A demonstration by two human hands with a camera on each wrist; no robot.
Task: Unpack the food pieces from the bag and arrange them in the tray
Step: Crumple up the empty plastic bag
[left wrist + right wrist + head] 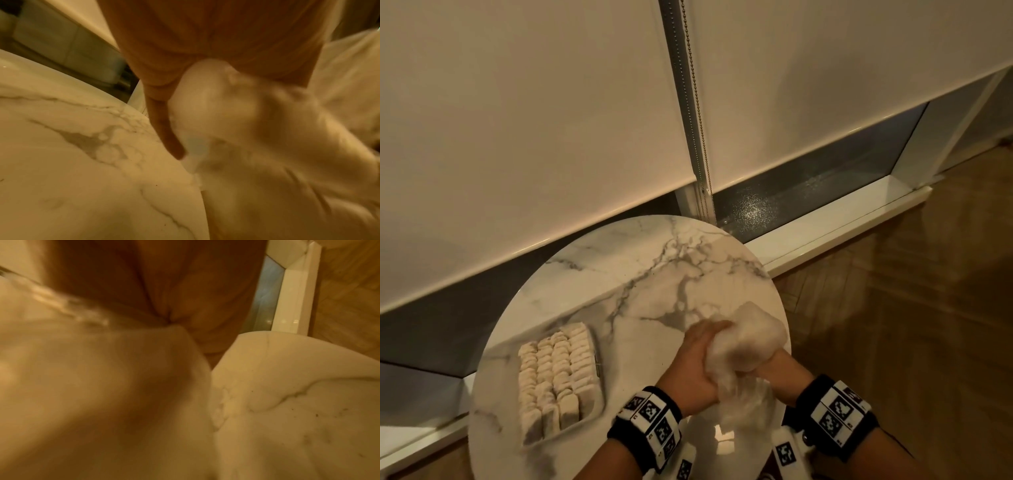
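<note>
Two hands: both are on the same bag, above the near right part of the bench.
Left hand point(697, 359): fingers curled round the left side of the bag point(744, 346), gripping the crumpled plastic.
Right hand point(779, 368): mostly hidden behind the bag in the head view; it grips the bag's lower right side, and the right wrist view shows plastic bunched against the palm.
Bag: translucent, crumpled, held up off the bench; blurred in every view, so I cannot tell whether anything is inside.
Tray point(595, 409): shallow and pale, lying on the left part of the bench, well apart from the bag.
Food pieces point(554, 373): pale blocks packed tightly in four rows, filling the tray.
Bench point(619, 274): round, white marble pattern with grey veins.
</note>
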